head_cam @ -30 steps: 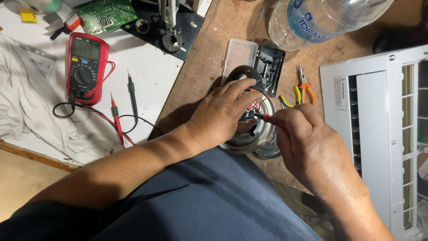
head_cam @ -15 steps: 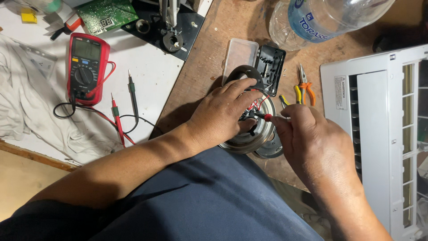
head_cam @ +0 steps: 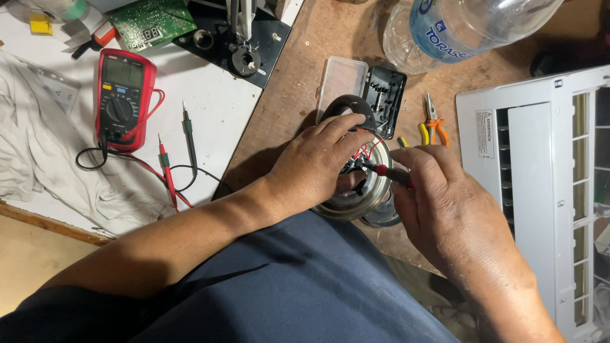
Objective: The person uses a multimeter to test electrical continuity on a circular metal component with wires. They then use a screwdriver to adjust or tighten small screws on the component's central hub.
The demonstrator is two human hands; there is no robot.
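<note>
From my head camera, looking down: my left hand (head_cam: 314,168) sits on top of a round metal motor (head_cam: 356,197) at the near edge of the wooden desk (head_cam: 298,76). My fingers wrap over the motor and my grip is closed on it, so it stays put. Thin red wires (head_cam: 367,147) poke up from the motor just past my fingertips.

My right hand (head_cam: 445,209) is just beside the motor on the right. Its grip is closed on a small screwdriver with a red handle (head_cam: 389,171). The tip points left, into the middle of the motor, right under my left fingers. I cannot see the very end of the tip.

To do this well, I think I should press down firmly with my left hand so the motor does not roll. I should keep the tool tip steady and away from the red wires, so I do not nick them. Slow, small turns seem best.

Behind the motor lies an open small parts case (head_cam: 365,89). Orange and yellow pliers (head_cam: 432,124) lie near it. A big clear bottle (head_cam: 470,28) is at the top. A white plastic grille cover (head_cam: 540,190) is on the right. On the left, well apart, a red meter (head_cam: 124,95) with its probes (head_cam: 175,159) rests on white paper.
</note>
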